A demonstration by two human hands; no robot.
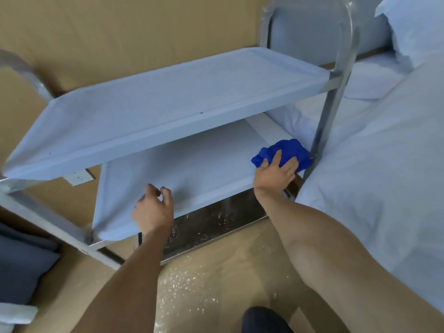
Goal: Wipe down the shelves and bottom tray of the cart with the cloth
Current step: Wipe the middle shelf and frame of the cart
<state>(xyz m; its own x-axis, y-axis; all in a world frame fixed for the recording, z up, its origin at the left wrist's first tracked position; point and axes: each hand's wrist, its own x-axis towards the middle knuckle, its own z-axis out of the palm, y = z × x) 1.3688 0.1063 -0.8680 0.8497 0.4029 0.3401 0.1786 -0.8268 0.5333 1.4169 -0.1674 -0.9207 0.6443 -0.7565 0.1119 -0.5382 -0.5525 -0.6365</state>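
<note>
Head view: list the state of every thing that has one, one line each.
Blue cloth: bunched, pressed onto the middle shelf's right end.
Right hand: fingers spread flat on the cloth.
Left hand: loosely curled, holding nothing.
Top shelf: bare.
Middle shelf: being wiped.
Bottom tray: speckled with white bits.

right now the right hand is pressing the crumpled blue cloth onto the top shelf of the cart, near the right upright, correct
Not quite: the head view shows the right hand pressing the crumpled blue cloth onto the pale middle shelf, under the top shelf. It is near the grey metal right upright, as you said.
</note>
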